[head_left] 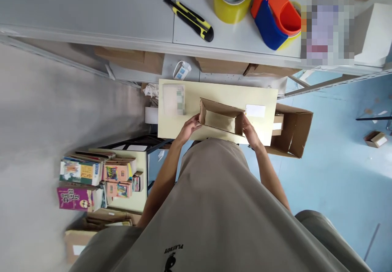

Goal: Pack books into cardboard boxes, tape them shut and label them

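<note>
Between my two hands is a small cardboard box (219, 108), its top open; pale yellow like the table shows inside its walls. My left hand (191, 127) grips the box's left end, fingers along the outer wall. At the opposite end, my right hand (249, 131) holds the right wall, some fingertips hidden behind the cardboard. Beneath lies a pale yellow table (214, 90). A white label (255, 110) rests on it to the right of the box. Towards the table's left end is a flat whitish packet (173, 99), partly blurred.
A grey shelf (122, 10) ahead carries a utility knife (191, 19), a tape roll (233, 6) and a tape dispenser (275, 16). A large open carton (294, 131) stands right of the table. Stacked books (81, 172) sit at the lower left. A power strip (183, 70) lies beyond the table.
</note>
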Motion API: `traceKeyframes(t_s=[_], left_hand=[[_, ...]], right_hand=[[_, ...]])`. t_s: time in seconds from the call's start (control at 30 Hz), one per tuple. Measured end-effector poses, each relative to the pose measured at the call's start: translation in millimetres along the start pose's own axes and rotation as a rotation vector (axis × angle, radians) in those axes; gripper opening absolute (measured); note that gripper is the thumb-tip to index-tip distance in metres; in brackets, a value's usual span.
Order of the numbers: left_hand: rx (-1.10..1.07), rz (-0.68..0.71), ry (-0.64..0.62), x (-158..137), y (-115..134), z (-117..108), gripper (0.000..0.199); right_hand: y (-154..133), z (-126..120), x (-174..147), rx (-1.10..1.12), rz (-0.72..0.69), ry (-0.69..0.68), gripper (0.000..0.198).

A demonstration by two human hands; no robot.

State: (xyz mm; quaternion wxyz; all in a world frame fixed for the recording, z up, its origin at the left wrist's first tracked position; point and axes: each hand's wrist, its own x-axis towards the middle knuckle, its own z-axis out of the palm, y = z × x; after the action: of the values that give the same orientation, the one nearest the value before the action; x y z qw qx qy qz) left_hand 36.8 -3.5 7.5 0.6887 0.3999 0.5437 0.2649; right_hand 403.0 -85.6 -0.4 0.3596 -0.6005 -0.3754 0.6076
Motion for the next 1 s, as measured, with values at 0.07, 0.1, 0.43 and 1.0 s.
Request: traceKeyframes(t_s=[0.07,0.1,0.43,1.0], left_hand=[[-0.032,-0.028,0.066,3.6,-1.2,-0.2,0.059],[-0.010,-0.022,0.090,5.5,-1.3,-1.3,0.058],[0.214,0.051,0.073,9.4,-3.5,-14.0,0.074],[0.440,0.299,-0.046,-27.6,-0.5,-17.2,0.042]], right_hand=[[-1.2,2.9,-0.6,0.081,0.070,-0.017,0.087],[-1.0,4.5,-0.5,0.107,0.102,-0.008,0.092],[-15.5,36.3,5.5,0.067,-0.035,0.124,0.107],[-12.3,16.6,-25.8,-0.072,-0.065,0.119,0.069]])
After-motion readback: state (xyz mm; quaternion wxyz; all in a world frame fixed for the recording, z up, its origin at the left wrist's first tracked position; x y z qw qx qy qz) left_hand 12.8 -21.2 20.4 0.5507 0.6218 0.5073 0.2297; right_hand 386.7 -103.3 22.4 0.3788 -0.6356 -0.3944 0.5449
